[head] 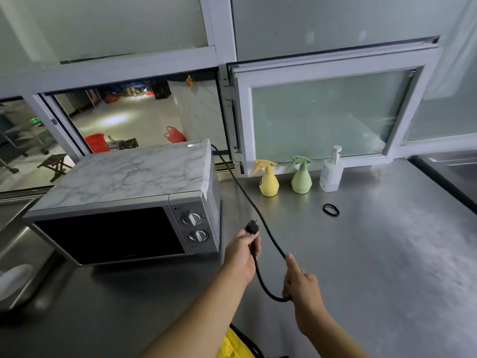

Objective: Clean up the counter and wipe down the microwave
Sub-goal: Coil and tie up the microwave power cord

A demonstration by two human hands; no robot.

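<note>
Both hands on the cord (260, 277): right hand (300, 284) curled round its sagging loop, left hand (241, 250) pinching just below the plug (252, 226). Light, floppy, rubbery; best held near the plug. Beyond, the boxy, heavy-looking microwave (129, 202) sits on the steel counter (374, 254).

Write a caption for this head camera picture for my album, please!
Two hands, left hand and right hand, hold the microwave's unplugged black cord over the steel counter.

Brushed steel counter (374, 254), marble-patterned microwave (134, 174) top, matt black cord (245, 192).
</note>
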